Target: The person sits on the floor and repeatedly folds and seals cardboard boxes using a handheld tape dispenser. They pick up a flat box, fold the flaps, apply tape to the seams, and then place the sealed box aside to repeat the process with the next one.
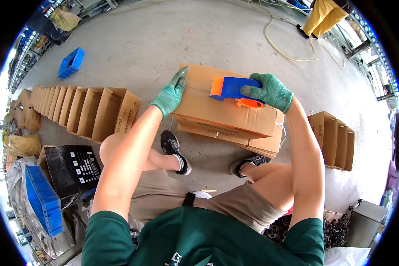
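A brown cardboard box (228,111) lies in front of me on a stack of flattened cardboard (264,145). My left hand (170,95), in a green knit glove, rests against the box's left end. Its fingers are stretched out along the far left corner, and it grips nothing. My right hand (271,92), gloved the same way, is closed around a blue and orange tape dispenser (235,88). The dispenser is over the box's top face, right of its middle, with its orange front toward the left. Whether it touches the cardboard I cannot tell.
A long row of open cardboard boxes (86,113) stands at the left; a shorter row (332,141) is at the right. Blue crates (71,63), a black box (73,170) and a floor hose (281,52) lie around. Another person's yellow-trousered legs (321,20) show far right.
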Available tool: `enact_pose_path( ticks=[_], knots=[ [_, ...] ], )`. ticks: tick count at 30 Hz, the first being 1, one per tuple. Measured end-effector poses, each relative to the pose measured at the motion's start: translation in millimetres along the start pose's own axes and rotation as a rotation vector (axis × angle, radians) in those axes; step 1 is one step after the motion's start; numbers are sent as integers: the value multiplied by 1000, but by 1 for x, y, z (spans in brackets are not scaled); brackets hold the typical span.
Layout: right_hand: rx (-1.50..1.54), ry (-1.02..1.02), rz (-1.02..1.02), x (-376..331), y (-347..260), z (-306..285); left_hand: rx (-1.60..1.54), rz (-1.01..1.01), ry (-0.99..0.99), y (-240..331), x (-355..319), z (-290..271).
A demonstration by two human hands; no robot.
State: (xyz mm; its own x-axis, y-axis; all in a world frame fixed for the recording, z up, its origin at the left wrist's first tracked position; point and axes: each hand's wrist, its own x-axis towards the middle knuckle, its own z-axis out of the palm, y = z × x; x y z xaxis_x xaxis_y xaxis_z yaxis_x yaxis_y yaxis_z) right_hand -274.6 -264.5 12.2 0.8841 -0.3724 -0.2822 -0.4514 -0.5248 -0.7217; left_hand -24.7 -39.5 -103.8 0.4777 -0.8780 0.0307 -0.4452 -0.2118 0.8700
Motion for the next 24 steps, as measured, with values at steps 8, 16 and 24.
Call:
enact_pose_path(
  ticks=[8,16,24],
  knots=[
    [-56,21,136,-55,42,-59,-117,-48,3,-10,4,1],
    [-281,10,382,-144,119,-142,-115,-170,-21,12,1,-2],
    [-350,-143,292,-76,107,-90,155,-91,18,9,1,-7]
  ],
)
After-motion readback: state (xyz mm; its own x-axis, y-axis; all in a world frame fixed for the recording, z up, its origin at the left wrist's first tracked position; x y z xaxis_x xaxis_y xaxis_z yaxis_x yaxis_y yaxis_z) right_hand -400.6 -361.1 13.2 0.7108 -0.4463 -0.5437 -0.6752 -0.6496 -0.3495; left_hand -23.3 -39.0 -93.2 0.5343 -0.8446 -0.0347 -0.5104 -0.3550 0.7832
